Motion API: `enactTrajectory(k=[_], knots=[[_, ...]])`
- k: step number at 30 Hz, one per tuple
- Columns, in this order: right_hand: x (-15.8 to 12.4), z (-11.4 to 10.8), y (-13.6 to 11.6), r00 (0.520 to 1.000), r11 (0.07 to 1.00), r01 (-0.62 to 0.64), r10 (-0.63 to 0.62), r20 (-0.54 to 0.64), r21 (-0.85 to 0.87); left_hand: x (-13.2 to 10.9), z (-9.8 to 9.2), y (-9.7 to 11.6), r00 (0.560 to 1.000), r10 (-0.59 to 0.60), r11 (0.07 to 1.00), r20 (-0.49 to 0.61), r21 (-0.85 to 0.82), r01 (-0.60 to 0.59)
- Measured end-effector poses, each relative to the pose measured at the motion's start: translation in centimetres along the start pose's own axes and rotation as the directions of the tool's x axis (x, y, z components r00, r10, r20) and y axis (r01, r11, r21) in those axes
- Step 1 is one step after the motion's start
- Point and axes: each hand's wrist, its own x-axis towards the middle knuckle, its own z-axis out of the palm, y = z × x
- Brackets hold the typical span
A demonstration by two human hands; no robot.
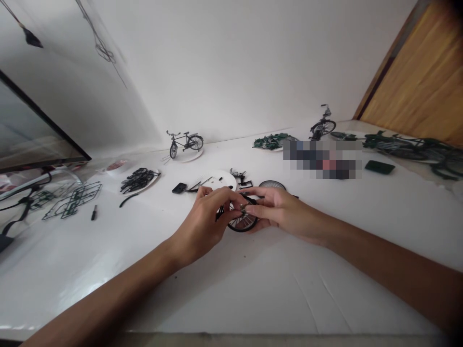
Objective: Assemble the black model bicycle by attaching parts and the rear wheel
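A small black spoked wheel is held upright between both hands, a little above the white table. My left hand is closed round its left side, thumb and fingers pinching near the hub. From the right, my right hand grips the wheel with its thumb and fingertips close to the hub, its lower fingers behind the rim. Fingers hide most of the hub and whatever joins it. Just behind the right hand lies another spoked wheel. Behind my left hand is a round white plate with small parts.
Model bicycles stand at the back left and back right. Plates hold black parts and green parts. Green frames and a small screwdriver lie left; a green tray lies right.
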Motion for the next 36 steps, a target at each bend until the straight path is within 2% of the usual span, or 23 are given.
enactTrajectory(k=[11, 20, 32, 36], knots=[[-0.16, 0.17, -0.31, 1.000, 1.000, -0.020, 0.020, 0.004, -0.003, -0.09, -0.60, 0.29, 0.998, 0.014, 1.000, 0.059, -0.005, -0.014], [-0.07, 0.23, -0.24, 1.000, 1.000, -0.024, 0.024, 0.003, -0.008, -0.19, 0.18, -0.01, 0.998, 0.056, 0.997, -0.010, 0.054, -0.055], [-0.03, -0.07, -0.15, 0.998, 0.999, -0.046, 0.045, -0.033, -0.019, -0.03, -0.02, -0.22, 0.992, 0.113, 0.993, 0.055, 0.033, -0.114], [-0.07, 0.06, -0.21, 1.000, 1.000, -0.018, 0.018, -0.003, 0.009, -0.06, -0.13, -0.04, 0.992, 0.111, 0.992, 0.054, 0.058, -0.114]])
